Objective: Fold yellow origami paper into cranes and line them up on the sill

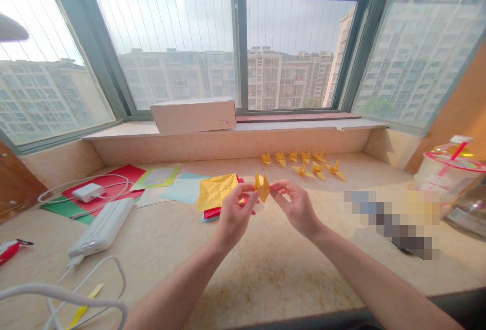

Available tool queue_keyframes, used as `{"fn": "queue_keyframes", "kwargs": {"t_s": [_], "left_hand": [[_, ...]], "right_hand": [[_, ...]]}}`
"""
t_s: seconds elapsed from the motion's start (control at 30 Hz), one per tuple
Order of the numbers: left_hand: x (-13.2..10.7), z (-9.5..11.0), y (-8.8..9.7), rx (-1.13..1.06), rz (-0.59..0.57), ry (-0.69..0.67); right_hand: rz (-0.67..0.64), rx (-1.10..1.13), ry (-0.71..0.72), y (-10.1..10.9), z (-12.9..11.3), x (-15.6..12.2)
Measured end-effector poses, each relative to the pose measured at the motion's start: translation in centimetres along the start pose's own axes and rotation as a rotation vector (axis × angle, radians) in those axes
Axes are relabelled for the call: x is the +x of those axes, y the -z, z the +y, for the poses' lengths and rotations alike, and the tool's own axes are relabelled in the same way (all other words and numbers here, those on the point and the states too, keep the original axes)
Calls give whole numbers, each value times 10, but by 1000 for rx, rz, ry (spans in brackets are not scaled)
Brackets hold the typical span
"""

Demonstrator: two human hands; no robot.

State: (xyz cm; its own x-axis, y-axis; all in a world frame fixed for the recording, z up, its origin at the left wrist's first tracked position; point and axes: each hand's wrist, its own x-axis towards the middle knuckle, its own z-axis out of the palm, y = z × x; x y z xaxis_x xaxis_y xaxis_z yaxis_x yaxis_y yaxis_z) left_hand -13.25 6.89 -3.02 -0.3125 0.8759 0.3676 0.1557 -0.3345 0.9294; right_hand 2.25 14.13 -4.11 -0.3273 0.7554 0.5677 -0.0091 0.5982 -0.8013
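A small folded yellow paper crane [262,187], its two points sticking up, is held above the counter between both hands. My left hand [236,212] pinches its left side, and my right hand [295,205] pinches its right side with thumb and forefinger. Behind my left hand lies a creased yellow paper sheet [216,191] on top of a red sheet [211,213] and other coloured paper. Several finished yellow paper cranes [302,169] stand in two rows at the back right of the counter.
On the left are a white power bank [102,229], a white charger [88,193] with cables, and coloured sheets [186,187]. A white box [193,116] rests on the windowsill. Far right stands a plastic cup [450,173] with a red straw; a blurred-out item [393,223] lies nearer.
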Motion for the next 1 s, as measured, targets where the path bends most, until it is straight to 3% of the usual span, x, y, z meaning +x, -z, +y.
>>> {"fn": "queue_keyframes", "kwargs": {"t_s": [0.3,0.63,1.0], "left_hand": [[1,2,4,86,42,-20],[1,-4,2,90,38,-39],[-1,-5,-1,146,-22,-80]], "right_hand": [[-45,-56,59,-1,-6,-2],[1,-49,-9,1,-2,2],[-23,-50,12,0,-4,-1]]}}
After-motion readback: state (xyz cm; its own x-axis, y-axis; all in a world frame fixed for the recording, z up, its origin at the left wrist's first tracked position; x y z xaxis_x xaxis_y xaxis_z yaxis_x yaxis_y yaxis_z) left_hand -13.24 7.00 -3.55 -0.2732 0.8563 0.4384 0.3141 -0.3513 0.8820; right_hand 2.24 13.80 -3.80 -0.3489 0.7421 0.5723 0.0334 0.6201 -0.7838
